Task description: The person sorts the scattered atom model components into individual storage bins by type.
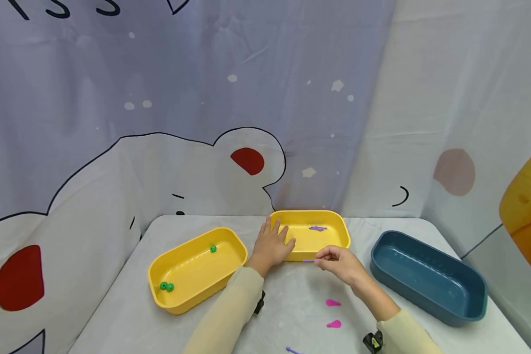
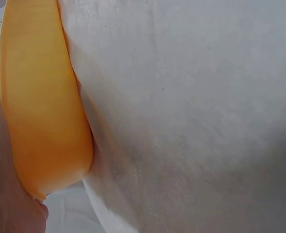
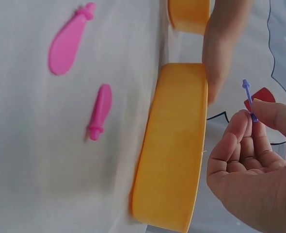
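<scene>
My right hand pinches a small purple stick with knobbed ends between thumb and fingertips. It is just in front of the near wall of the back yellow tray. Over that tray's left end lies my left hand, fingers spread and fairly straight, at the rim. In the left wrist view only part of this hand shows, against the tray's side. Several purple sticks lie together inside the tray. Two pink paddle-shaped pieces lie on the white cloth nearer me.
At the left, a second yellow tray holds three green beads. A dark blue tray stands at the right. Another purple stick lies at the near edge of view. A printed curtain hangs behind the table.
</scene>
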Available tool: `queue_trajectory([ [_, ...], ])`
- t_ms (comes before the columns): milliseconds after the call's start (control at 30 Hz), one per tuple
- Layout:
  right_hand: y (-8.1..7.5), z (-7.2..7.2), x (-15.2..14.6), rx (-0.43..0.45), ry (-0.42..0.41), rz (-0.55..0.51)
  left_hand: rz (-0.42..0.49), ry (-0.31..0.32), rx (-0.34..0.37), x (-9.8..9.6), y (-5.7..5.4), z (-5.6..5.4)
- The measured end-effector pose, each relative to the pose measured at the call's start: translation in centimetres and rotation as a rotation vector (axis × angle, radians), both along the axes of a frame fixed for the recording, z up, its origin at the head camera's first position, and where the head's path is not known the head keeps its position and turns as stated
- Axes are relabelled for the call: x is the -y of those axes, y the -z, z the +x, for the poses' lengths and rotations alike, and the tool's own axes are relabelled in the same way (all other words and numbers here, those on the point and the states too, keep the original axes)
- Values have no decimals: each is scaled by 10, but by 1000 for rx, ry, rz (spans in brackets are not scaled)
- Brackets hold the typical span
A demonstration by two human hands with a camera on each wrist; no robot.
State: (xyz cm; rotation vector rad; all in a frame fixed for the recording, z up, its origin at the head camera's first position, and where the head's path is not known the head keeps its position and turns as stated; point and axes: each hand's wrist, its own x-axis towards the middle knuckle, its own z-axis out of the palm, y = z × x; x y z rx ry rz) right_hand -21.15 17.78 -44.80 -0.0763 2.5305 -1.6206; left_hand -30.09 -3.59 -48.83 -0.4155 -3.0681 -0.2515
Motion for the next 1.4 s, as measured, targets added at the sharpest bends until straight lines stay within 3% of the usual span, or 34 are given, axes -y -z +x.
queue_trajectory([
  [500, -17, -24, 2, 9, 32, -28, -17, -21, 5, -1, 2, 0],
  [1400, -15, -79, 8, 56, 87, -112, -4, -20, 14, -1, 3, -3],
])
